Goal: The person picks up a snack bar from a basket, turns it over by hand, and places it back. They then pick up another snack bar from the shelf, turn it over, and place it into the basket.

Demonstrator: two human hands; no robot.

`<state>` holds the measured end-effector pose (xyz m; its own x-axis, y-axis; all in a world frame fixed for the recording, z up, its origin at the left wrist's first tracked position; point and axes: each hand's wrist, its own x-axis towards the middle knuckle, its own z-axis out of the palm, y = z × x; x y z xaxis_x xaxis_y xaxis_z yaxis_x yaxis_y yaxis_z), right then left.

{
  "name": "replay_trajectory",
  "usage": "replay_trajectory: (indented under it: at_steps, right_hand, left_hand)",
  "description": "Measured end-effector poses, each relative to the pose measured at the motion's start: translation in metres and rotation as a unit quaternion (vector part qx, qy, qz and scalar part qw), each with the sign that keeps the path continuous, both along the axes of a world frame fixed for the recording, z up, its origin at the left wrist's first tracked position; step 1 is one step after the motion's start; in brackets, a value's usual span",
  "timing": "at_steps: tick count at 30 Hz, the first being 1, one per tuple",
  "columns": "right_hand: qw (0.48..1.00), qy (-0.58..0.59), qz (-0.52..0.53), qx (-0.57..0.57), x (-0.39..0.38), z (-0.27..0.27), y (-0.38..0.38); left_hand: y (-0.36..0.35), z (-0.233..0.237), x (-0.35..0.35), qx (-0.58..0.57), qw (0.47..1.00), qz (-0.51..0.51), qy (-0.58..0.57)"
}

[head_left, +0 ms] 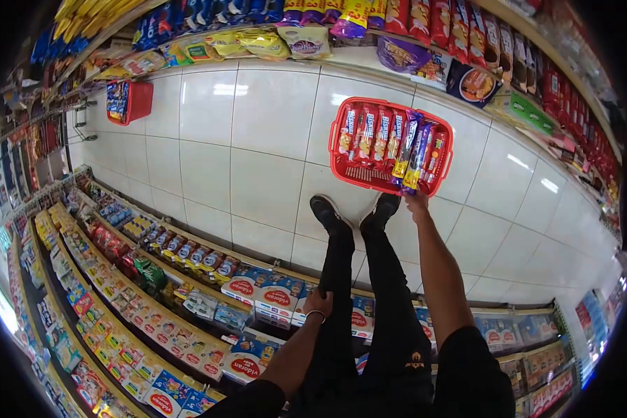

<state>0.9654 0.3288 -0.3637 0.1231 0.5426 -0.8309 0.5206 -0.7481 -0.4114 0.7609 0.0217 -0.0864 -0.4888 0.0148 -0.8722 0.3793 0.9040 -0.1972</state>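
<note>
Bright, mostly even indoor light. White glare streaks mark the tiled floor (265, 167) at upper left, top centre and right. Fisheye distortion bends the shelves (355, 57) into curves; corners fall black. The centre is sharp, the edges softer.

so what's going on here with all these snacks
A person stands in a shop aisle over a red basket on the tiled floor. It holds a row of red packs, with long purple packs toward its right side. The right hand is at their near ends; its exact grip is unclear. The left hand is beside the left leg.
</note>
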Motion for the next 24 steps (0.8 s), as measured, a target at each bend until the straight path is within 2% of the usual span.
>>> replay_trajectory:
  at_steps: [2,5,6,7,9,10,11,12,13,14,15,16,17,18,19,20,21,22,23,24]
  right_hand:
    - [0.997,0.022,-0.068,-0.018,-0.014,0.054,0.017]
    - [0.985,0.143,-0.1,-0.005,0.005,0.1,0.038]
    - [0.98,0.149,-0.13,0.018,0.01,0.118,0.045]
    - [0.973,0.158,-0.161,0.043,0.016,0.136,0.053]
    - [0.971,0.158,-0.135,0.121,0.023,0.179,0.073]
    - [0.973,0.131,-0.081,0.17,0.032,0.19,0.084]
    - [0.978,0.013,0.003,0.21,0.022,0.224,0.101]
    - [0.799,-0.244,0.257,0.485,0.048,0.152,0.108]
    - [0.965,-0.096,0.072,0.234,0.046,0.176,0.12]
    - [0.986,-0.104,0.047,0.124,0.033,0.237,0.128]
    - [0.986,-0.139,0.059,0.073,0.019,0.287,0.131]
    - [0.944,-0.251,0.067,0.204,0.03,0.226,0.125]
    - [0.946,-0.243,0.112,0.184,0.022,0.267,0.121]
    - [0.957,-0.218,0.117,0.151,0.011,0.338,0.112]
    - [0.945,-0.234,0.105,0.204,0.007,0.347,0.098]
    - [0.922,-0.24,0.199,0.231,0.003,0.365,0.088]
    - [0.939,-0.182,0.122,0.263,0.011,0.303,0.089]
    - [0.939,-0.115,0.084,0.314,0.001,0.376,0.071]
    - [0.918,-0.143,0.081,0.362,-0.012,0.416,0.063]
    - [0.914,-0.043,0.07,0.396,-0.015,0.436,0.053]
  left_hand:
    - [0.01,0.006,-0.006,0.003,1.0,0.023,0.004]
    - [0.026,0.019,-0.021,0.074,0.997,0.01,0.029]
    - [0.036,0.025,-0.028,0.088,0.996,-0.014,0.03]
    - [0.056,0.045,-0.036,0.087,0.995,0.013,0.049]
    - [0.045,0.03,-0.053,0.154,0.986,0.022,0.064]
    - [0.056,0.042,-0.064,0.175,0.982,0.053,0.054]
    - [0.069,0.052,-0.075,0.202,0.975,0.082,0.04]
    - [0.064,0.036,-0.091,0.246,0.967,0.065,0.004]
    - [0.084,0.06,-0.105,0.249,0.968,0.003,-0.02]
    - [0.098,0.08,-0.119,0.233,0.971,-0.027,-0.037]
    - [0.097,0.055,-0.133,0.256,0.966,-0.024,-0.034]
    - [0.098,0.032,-0.149,0.281,0.956,-0.068,-0.045]
    - [0.111,0.055,-0.149,0.289,0.957,-0.001,-0.008]
    - [0.13,0.09,-0.153,0.289,0.956,0.003,-0.05]
    - [0.145,0.1,-0.155,0.303,0.949,-0.038,-0.079]
    - [0.153,0.101,-0.156,0.315,0.94,-0.077,-0.104]
    - [0.162,0.117,-0.151,0.42,0.898,-0.102,-0.086]
    - [0.165,0.123,-0.142,0.515,0.846,-0.119,-0.069]
    - [0.182,0.118,-0.14,0.511,0.845,-0.095,-0.126]
    - [0.196,0.111,-0.133,0.57,0.798,-0.06,-0.187]
